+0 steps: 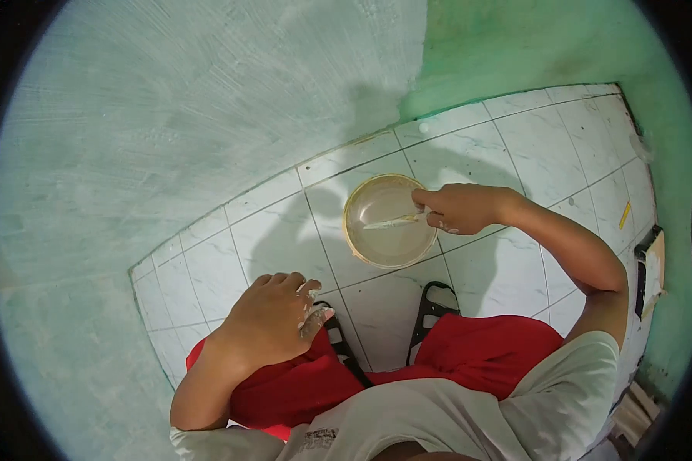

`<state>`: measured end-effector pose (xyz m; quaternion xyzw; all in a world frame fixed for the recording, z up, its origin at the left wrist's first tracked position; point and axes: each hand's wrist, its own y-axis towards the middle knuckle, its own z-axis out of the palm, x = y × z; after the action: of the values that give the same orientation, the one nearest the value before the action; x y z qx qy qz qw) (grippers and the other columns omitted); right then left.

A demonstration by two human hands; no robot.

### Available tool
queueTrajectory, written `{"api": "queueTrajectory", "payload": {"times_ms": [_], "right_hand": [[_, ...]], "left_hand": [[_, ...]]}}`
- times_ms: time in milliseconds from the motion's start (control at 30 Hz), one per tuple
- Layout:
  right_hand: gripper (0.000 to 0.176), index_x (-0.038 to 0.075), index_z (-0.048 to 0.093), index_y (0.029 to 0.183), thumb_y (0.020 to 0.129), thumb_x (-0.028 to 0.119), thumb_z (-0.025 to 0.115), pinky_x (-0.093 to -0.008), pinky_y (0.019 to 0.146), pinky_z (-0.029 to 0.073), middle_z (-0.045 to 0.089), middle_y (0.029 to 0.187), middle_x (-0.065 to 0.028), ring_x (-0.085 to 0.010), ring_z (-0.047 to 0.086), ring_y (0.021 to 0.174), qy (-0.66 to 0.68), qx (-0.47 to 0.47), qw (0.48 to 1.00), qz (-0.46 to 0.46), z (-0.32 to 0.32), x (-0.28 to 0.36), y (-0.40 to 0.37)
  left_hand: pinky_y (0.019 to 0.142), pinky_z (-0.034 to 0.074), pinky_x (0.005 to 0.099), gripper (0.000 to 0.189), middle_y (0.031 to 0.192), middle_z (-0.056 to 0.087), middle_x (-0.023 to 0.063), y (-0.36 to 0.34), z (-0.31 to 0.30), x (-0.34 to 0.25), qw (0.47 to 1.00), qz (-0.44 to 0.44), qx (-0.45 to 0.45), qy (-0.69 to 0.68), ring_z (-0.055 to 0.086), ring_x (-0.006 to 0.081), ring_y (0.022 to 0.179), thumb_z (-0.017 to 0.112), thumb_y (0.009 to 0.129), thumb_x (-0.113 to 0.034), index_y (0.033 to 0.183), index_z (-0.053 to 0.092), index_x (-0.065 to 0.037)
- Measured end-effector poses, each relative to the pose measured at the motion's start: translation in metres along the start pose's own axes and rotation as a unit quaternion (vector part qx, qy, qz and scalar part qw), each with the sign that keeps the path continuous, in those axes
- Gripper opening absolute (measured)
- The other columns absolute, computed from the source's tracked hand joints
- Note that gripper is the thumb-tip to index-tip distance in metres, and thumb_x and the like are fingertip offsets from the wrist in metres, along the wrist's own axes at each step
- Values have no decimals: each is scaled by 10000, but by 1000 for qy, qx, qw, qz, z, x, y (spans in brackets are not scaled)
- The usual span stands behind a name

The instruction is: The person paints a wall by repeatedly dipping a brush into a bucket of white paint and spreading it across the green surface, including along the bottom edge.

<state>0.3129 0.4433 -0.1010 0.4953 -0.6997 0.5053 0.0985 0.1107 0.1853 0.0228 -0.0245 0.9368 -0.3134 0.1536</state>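
Observation:
My right hand (pixel 465 209) is closed around the handle of a putty knife (pixel 392 223), whose narrow whitish blade points left over a round tub (pixel 351 240). The tub has a yellowish rim and stands on the floor in front of my feet; a pale, whitish layer shows inside it. White paste is smeared on the fingers of this hand. My left hand (pixel 273 319) hovers by my left knee, holding nothing, with thumb and fingers apart. Thick white paste clings to its thumb and forefinger.
White floor tiles (pixel 277 234) meet a wall (pixel 231 100) streaked with whitish coating, beside a greener wall part (pixel 530 54). A black-and-white object (pixel 650 273) and a small yellow strip (pixel 624 216) lie at right. My black sandals (pixel 430 311) flank the tub's near side.

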Motion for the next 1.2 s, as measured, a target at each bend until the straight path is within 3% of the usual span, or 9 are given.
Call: {"api": "queueTrajectory", "payload": {"times_ms": [133, 200, 333, 400, 600, 667, 733, 833, 1200], "right_hand": [[286, 32, 481, 1228, 974, 159, 511, -427, 617, 420, 578, 713, -141, -272, 568, 659, 27, -36, 996, 75, 10, -1, -16], [246, 37, 472, 1195, 969, 133, 495, -407, 605, 407, 528, 686, -111, -238, 513, 630, 131, -72, 987, 53, 12, 3, -26], [226, 37, 465, 1174, 953, 79, 463, -381, 588, 382, 458, 666, -64, -203, 442, 609, 107, -125, 984, 66, 29, -6, -30], [251, 48, 465, 1155, 908, 14, 437, -355, 580, 360, 411, 666, -20, -173, 410, 619, 199, -140, 970, 15, 36, -5, -31], [256, 63, 488, 1221, 981, 141, 446, -371, 612, 402, 467, 694, -79, -190, 466, 646, 155, -98, 977, 105, 25, 19, -27], [247, 57, 495, 1204, 985, 156, 441, -369, 629, 413, 479, 703, -85, -187, 480, 666, 206, -128, 968, 58, 27, 14, -20], [239, 44, 493, 1190, 988, 161, 437, -365, 651, 425, 491, 711, -89, -185, 495, 685, 92, -103, 983, 118, 18, 24, -21], [233, 28, 491, 1183, 995, 151, 428, -371, 640, 431, 512, 720, -92, -191, 507, 684, 189, -128, 966, 120, 29, 21, -26], [214, 14, 494, 1163, 968, 49, 414, -368, 609, 451, 531, 682, -80, -197, 510, 627, 156, -190, 966, 82, 65, -13, -50]], "left_hand": [[1052, 441, 420, 435, 1234, 653, 199, 13, -1, 10, 997, -7, 71, 42, 592, 349, 1180, 558, 1003, -330, 1189, 663, 48], [1048, 443, 422, 444, 1215, 658, 207, 18, 1, 17, 996, 38, 62, 52, 597, 348, 1172, 562, 1000, -340, 1195, 658, 47], [1024, 450, 429, 470, 1155, 669, 210, 17, -1, 25, 992, 108, 36, 56, 619, 350, 1122, 571, 989, -363, 1216, 642, 43], [997, 460, 433, 463, 1117, 672, 207, 11, 6, 35, 987, 147, 16, 63, 630, 352, 1085, 575, 986, -366, 1203, 645, 37], [886, 488, 439, 429, 1003, 671, 189, -9, 21, 41, 971, 223, -10, 87, 654, 343, 963, 584, 977, -378, 1132, 660, 15], [852, 490, 437, 421, 978, 668, 183, -11, 22, 38, 965, 248, -26, 81, 657, 334, 937, 585, 976, -381, 1113, 663, 9], [803, 483, 429, 414, 941, 664, 166, -11, 19, 33, 957, 273, -40, 86, 654, 318, 889, 585, 977, -379, 1113, 663, 3], [763, 472, 418, 403, 902, 656, 155, -6, 24, 32, 953, 278, -48, 109, 648, 305, 850, 585, 977, -375, 1109, 663, -2], [866, 504, 430, 432, 974, 681, 181, 0, 27, 7, 967, 219, 3, 131, 669, 335, 933, 567, 984, -382, 1164, 660, 0]]}}
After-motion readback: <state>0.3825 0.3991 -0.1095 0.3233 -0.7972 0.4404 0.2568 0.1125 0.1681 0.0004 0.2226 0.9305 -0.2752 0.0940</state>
